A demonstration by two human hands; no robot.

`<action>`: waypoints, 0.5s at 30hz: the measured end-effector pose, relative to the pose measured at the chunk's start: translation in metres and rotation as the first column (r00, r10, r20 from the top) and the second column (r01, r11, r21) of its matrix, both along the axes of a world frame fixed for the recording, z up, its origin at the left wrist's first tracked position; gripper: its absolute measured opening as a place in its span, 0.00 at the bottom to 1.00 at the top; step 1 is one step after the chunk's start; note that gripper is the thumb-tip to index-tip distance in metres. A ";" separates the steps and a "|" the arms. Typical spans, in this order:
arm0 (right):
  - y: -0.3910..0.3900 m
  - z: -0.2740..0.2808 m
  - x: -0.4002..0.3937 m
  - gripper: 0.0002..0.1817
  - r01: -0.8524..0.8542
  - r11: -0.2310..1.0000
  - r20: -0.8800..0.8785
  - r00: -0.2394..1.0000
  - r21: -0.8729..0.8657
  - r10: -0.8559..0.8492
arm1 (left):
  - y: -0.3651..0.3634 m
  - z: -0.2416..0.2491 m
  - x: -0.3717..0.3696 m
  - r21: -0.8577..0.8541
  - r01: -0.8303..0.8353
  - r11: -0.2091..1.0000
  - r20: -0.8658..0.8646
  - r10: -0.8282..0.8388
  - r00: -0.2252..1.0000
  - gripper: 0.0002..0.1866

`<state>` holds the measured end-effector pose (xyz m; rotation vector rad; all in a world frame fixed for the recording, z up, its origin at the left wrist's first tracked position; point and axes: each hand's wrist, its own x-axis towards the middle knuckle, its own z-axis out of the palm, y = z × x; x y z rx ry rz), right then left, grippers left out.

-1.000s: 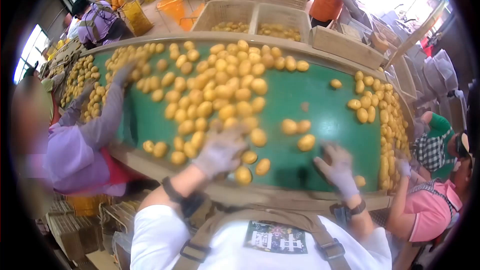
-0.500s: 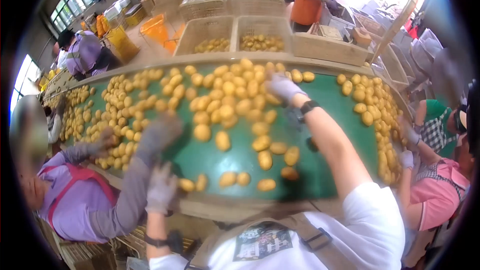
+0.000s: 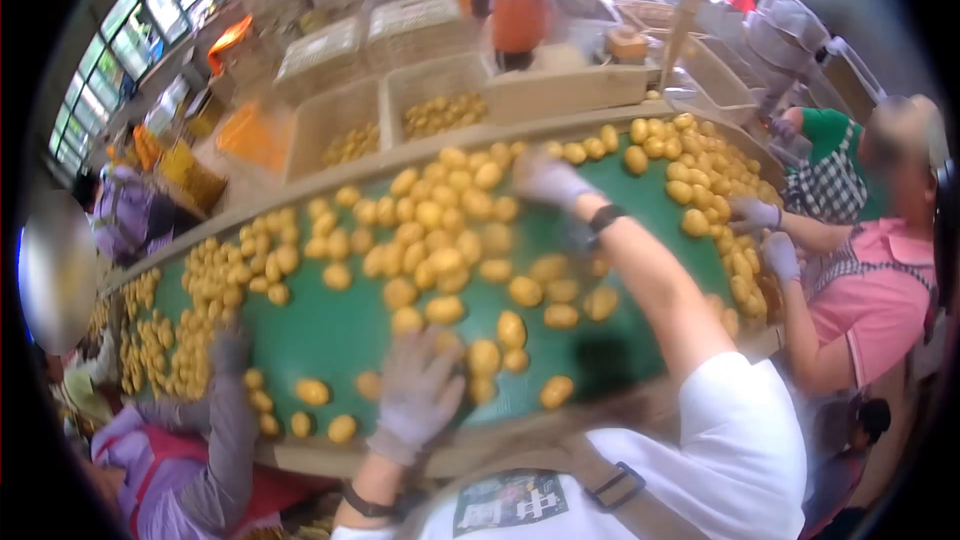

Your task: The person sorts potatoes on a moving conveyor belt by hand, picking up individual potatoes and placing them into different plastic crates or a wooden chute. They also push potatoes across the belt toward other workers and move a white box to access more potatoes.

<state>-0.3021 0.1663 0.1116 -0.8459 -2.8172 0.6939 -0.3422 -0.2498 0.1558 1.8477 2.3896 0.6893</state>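
Note:
Yellow potatoes lie scattered in a broad heap on a green belt. My left hand, in a pale glove, is at the near side of the belt with its fingers stretched toward several potatoes. A potato sits just beyond its fingertips, partly covered by them. My right hand, also gloved, reaches across to the far side beside the heap. Its fingers are smeared by motion, so whether it holds a potato cannot be made out.
A wooden rim edges the belt. Beyond it stand crates with potatoes inside. Co-workers are on both sides: a grey-gloved hand works at the left, and two gloved hands are beside potatoes at the right.
The view has swung to the right. My left hand has moved from the near rim onto the belt, among potatoes. The left co-worker's arm has drawn back left. My right hand stays at the far side.

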 end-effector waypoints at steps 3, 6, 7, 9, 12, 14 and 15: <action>0.015 -0.029 0.006 0.24 -0.067 0.997 -0.008 0.998 0.027 0.067 | -0.002 0.001 0.001 0.004 -0.016 1.000 0.001 0.016 1.000 0.26; 0.005 -0.005 0.045 0.23 0.034 0.969 -0.043 0.998 -0.245 -0.046 | -0.024 -0.010 -0.003 -0.026 -0.132 0.991 0.025 0.133 0.991 0.24; 0.002 0.001 0.060 0.22 0.048 0.926 -0.093 0.992 -0.374 -0.089 | -0.034 -0.014 -0.005 -0.039 -0.178 0.983 0.031 0.179 0.983 0.23; -0.003 0.011 0.093 0.21 0.039 0.793 -0.172 0.969 -0.608 -0.180 | -0.056 -0.022 -0.011 -0.064 -0.222 0.973 0.027 0.224 0.974 0.25; -0.016 0.036 0.128 0.20 0.128 0.960 -0.604 0.754 -0.249 -0.257 | -0.079 -0.032 -0.018 -0.112 -0.271 0.956 -0.061 0.266 0.962 0.27; -0.005 0.087 0.156 0.21 0.253 0.963 -0.867 0.496 0.096 -0.044 | -0.087 -0.033 -0.020 -0.132 -0.268 0.954 -0.117 0.253 0.960 0.26; -0.006 0.118 0.172 0.21 0.323 0.937 -0.930 0.366 0.136 0.008 | -0.090 -0.032 -0.021 -0.130 -0.252 0.959 -0.129 0.236 0.963 0.25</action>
